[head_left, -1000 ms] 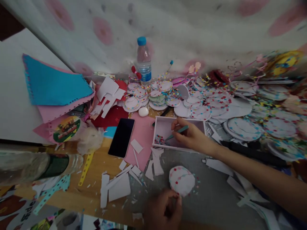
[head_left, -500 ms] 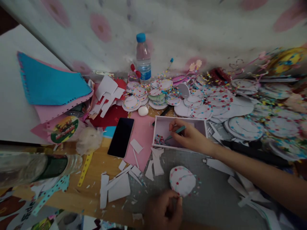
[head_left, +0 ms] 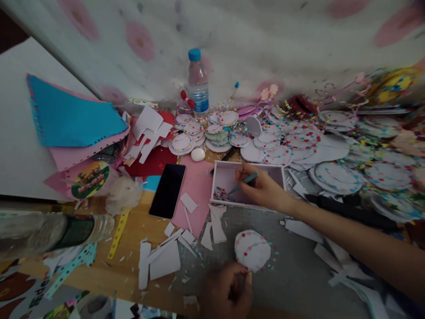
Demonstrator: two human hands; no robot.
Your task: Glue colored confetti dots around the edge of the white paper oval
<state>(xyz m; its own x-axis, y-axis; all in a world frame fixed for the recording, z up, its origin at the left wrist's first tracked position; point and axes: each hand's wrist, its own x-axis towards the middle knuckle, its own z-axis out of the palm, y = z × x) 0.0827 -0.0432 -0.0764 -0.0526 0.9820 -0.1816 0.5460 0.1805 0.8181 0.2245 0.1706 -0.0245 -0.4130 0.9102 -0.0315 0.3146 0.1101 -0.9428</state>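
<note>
Hardly anything has moved since the earlier frame: the right hand (head_left: 257,188) pinches tweezers (head_left: 249,178) by unused beads (head_left: 219,193) in the mid-frame box (head_left: 283,175); the left hand (head_left: 229,288), curled, grip unclear, meets the lower-centre disc (head_left: 255,253), already bead-trimmed.

The right hand (head_left: 257,186) is bare, its fingers (head_left: 245,169) slim, the wrist (head_left: 294,206) behind them narrow and rounded. Further back from those fingers, the right forearm (head_left: 348,239) is bare too, widening gradually. The left hand (head_left: 229,290) is also bare; behind its fingers (head_left: 246,288) the outline is softly blurred.
</note>
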